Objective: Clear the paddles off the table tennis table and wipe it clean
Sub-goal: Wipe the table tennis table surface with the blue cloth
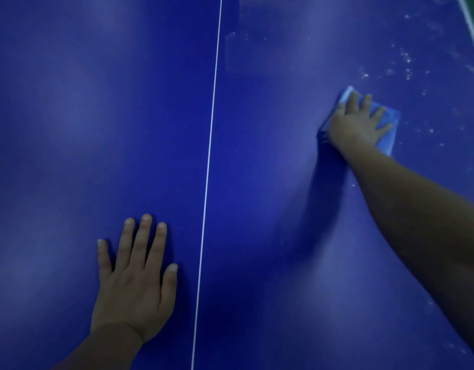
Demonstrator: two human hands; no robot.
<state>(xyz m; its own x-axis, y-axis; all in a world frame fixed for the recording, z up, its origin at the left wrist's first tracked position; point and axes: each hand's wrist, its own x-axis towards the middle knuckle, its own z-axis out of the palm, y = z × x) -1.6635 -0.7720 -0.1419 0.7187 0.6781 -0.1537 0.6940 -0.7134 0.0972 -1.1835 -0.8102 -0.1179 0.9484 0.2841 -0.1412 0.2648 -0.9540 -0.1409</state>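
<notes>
No text, label, brand, number or sign is showing legibly anywhere on the table. The only marking is a plain white line running along the table top, and it is carrying no lettering.
</notes>
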